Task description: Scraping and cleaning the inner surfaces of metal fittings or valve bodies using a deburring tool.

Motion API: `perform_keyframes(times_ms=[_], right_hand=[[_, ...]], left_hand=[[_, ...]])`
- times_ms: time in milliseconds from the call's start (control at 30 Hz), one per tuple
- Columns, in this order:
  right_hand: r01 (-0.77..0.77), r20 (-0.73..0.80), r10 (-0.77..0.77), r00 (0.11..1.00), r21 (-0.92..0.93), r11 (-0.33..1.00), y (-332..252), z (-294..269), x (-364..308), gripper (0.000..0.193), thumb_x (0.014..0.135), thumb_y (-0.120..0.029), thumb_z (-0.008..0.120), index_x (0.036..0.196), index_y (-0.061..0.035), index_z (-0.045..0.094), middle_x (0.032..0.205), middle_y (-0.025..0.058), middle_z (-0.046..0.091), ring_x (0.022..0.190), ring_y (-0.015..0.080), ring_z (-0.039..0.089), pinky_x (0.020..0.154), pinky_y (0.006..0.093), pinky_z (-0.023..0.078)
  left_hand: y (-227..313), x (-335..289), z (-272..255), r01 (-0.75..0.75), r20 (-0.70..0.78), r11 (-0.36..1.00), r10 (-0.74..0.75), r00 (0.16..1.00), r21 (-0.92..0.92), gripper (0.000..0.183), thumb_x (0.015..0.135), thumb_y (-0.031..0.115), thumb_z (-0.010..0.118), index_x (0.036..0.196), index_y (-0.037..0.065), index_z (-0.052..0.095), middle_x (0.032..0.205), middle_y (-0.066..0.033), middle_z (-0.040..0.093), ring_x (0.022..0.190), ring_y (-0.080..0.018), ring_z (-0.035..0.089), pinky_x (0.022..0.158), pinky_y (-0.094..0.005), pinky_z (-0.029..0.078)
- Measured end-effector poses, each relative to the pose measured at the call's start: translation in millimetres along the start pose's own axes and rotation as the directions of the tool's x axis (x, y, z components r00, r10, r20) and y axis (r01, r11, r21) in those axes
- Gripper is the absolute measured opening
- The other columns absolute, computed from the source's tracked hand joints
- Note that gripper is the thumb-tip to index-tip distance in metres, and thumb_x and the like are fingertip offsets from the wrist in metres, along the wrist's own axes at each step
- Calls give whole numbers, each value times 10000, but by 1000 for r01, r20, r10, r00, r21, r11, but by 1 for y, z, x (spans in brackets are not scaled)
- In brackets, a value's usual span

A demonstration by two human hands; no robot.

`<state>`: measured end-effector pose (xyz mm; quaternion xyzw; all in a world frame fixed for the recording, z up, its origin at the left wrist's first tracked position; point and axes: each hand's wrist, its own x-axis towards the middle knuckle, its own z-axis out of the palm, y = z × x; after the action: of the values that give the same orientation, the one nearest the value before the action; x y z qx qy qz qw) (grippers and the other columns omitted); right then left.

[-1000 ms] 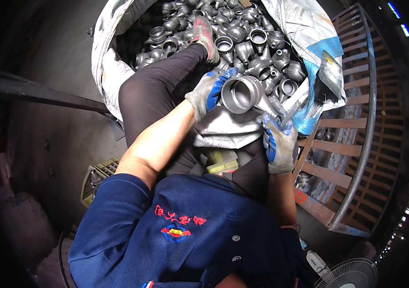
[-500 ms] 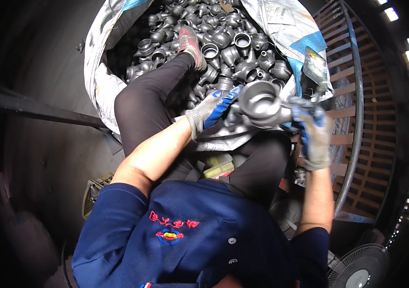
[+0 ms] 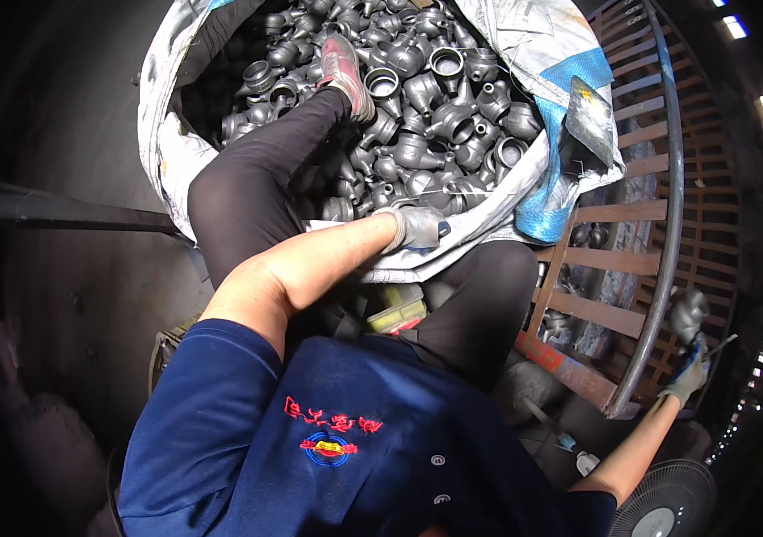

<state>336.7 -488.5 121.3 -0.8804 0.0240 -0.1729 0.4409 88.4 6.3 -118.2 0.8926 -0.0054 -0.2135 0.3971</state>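
My right hand [image 3: 689,376], in a grey and blue work glove, reaches far out to the right past the rail. It grips a round grey metal casting [image 3: 689,313] with a necked shape, a little blurred. A thin pale rod [image 3: 722,347] sticks out beside that hand; whether the hand holds it, I cannot tell. My left hand [image 3: 417,228], gloved alike, rests at the near rim of a big white woven bag [image 3: 453,243]. Its fingers point down and are mostly hidden. Many similar grey castings [image 3: 417,152] fill the bag.
My leg reaches into the bag, with a red shoe [image 3: 342,72] on the castings. To the right stands a slatted rack [image 3: 614,259] with a curved metal rail [image 3: 670,179]. A fan [image 3: 668,501] is at the lower right. Between my legs sits a yellow box [image 3: 397,309].
The casting that was between both hands has gone from the bag's near edge; my right hand has swung far right with a casting. My left hand has dropped to the bag's rim.
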Motion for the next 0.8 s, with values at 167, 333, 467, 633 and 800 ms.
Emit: perform_keyframes(times_ms=[167,333,467,633,800], right_hand=[[-214,212,275,938,-272,938,87,-1,21,88,791,-130,636,801,-46,660,625,-29,564,525,58,484,467,219,373],[-258,377,284,881,-120,959,103,4,29,84,830,-106,603,831,-32,642,700,-21,588,575,57,502,508,196,375],[-128,265,122,957,6,992,62,33,8,205,859,-147,591,989,2,649,740,-8,606,582,80,514,538,216,408],[-11,138,-5,990,118,993,12,27,-7,283,885,-216,562,1106,-48,619,781,-22,613,466,12,379,416,184,275],[68,130,-102,986,247,967,-112,47,-84,351,909,-284,511,1165,-53,574,773,-17,573,445,1,294,397,179,200]], left_hand=[[-10,27,-7,190,-254,982,-183,950,1,368,749,276,600,1065,90,580,934,-173,633,905,-314,613,779,-412,484],[-33,64,9,301,-445,953,-278,851,-21,773,696,437,695,1342,144,388,1263,-178,495,1185,-323,460,990,-387,365],[-47,88,20,381,-292,923,-380,878,-54,573,720,261,631,1255,135,465,1209,-189,533,1133,-328,505,945,-405,407],[-89,62,13,484,-526,852,-509,682,-197,184,732,180,605,888,97,658,926,-175,645,881,-315,624,792,-402,485],[-66,-5,-60,164,-647,821,-539,539,-547,250,690,257,713,782,45,618,757,-163,627,700,-263,609,645,-380,471]])
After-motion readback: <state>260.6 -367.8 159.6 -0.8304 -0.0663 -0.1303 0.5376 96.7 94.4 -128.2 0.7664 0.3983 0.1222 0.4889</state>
